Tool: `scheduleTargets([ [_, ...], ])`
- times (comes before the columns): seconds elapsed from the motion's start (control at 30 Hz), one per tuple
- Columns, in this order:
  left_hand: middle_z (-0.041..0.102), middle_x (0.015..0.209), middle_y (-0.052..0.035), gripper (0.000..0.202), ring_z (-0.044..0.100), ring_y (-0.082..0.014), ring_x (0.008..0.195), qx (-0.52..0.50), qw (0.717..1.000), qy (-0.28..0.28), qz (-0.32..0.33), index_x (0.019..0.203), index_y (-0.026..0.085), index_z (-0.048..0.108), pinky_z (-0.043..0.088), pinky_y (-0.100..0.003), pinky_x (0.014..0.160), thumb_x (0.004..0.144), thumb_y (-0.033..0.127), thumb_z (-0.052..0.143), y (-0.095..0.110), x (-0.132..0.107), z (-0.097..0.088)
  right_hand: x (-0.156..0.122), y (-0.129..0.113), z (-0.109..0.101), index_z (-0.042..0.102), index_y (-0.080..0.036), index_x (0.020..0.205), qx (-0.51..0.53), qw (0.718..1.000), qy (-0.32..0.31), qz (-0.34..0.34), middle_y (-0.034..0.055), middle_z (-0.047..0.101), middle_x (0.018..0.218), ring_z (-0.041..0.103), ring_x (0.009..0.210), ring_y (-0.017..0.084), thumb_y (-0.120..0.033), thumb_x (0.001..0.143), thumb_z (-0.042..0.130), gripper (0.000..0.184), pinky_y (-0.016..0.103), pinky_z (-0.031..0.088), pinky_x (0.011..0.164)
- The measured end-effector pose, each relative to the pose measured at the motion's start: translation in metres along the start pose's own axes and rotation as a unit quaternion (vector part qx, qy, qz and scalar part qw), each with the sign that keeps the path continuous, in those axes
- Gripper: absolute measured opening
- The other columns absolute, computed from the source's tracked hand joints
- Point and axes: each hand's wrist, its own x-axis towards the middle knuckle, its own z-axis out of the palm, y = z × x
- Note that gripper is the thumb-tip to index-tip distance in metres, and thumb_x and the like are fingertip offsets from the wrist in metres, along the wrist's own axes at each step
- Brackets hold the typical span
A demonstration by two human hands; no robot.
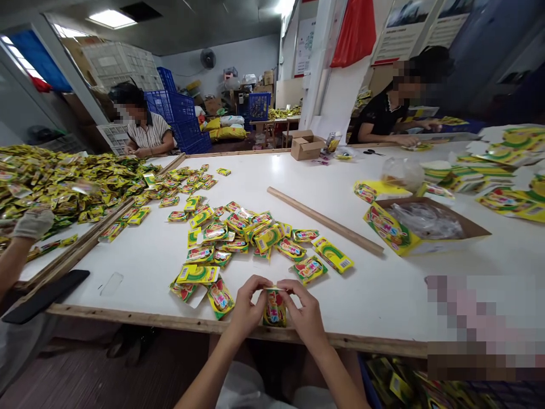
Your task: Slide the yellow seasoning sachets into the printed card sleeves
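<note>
Near the front edge of the white table [374, 301], a small yellow, green and red printed carton [275, 311] stands between my hands. My left hand [252, 302] pinches its upper left corner with thumb and fingers. On the other side my right hand [303, 311] grips the upper right corner, fingertips meeting along the top edge. The fingers partly cover the carton's top, so whether its flap is closed cannot be made out. Just beyond my hands lies a loose heap of similar cartons [232, 230], some flat and some tilted on others.
A wooden strip [323, 220] lies right of the heap. Farther right stands an open display box [430, 247] holding clear plastic. At left, a wooden rail [91, 241] borders a big pile of cartons [85, 184], where a co-worker's gloved hand [34, 223] rests. Two more people sit across the table.
</note>
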Motion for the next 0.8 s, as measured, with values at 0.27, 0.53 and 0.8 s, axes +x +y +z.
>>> scheduleTargets([
  [0.27,0.066,0.086,-0.0063,0.013,0.061,-0.0184,0.081,0.066,0.997,0.031,-0.006,0.09,0.017,0.066,0.048,-0.028,0.073,0.086,0.025,0.057,0.007,-0.002,0.004,0.002,-0.007,-0.001,0.067,-0.02,0.089,-0.029,0.999,0.013,0.019,0.0072,0.069,0.087,0.062,0.077,0.021,-0.043,0.086,0.058,0.025,0.032,0.052,0.072],
  [0.53,0.065,0.077,-0.0032,0.015,0.057,-0.0152,0.07,0.05,0.995,0.055,-0.064,0.085,0.016,0.066,0.045,-0.025,0.065,0.084,0.029,0.058,0.007,0.006,0.01,0.013,-0.009,-0.002,0.067,-0.019,0.085,-0.001,0.997,-0.004,0.075,0.0052,0.068,0.076,0.061,0.069,0.02,-0.05,0.086,0.056,0.033,0.03,0.051,0.066],
  [0.8,0.07,0.087,-0.0066,0.02,0.063,-0.0187,0.081,0.025,0.999,0.021,-0.013,0.096,0.02,0.072,0.051,-0.029,0.073,0.086,0.033,0.061,-0.009,-0.009,0.004,-0.005,0.001,-0.004,0.069,-0.021,0.091,0.046,0.997,-0.021,0.052,0.0067,0.07,0.09,0.065,0.083,0.022,-0.045,0.087,0.057,0.027,0.032,0.053,0.075],
])
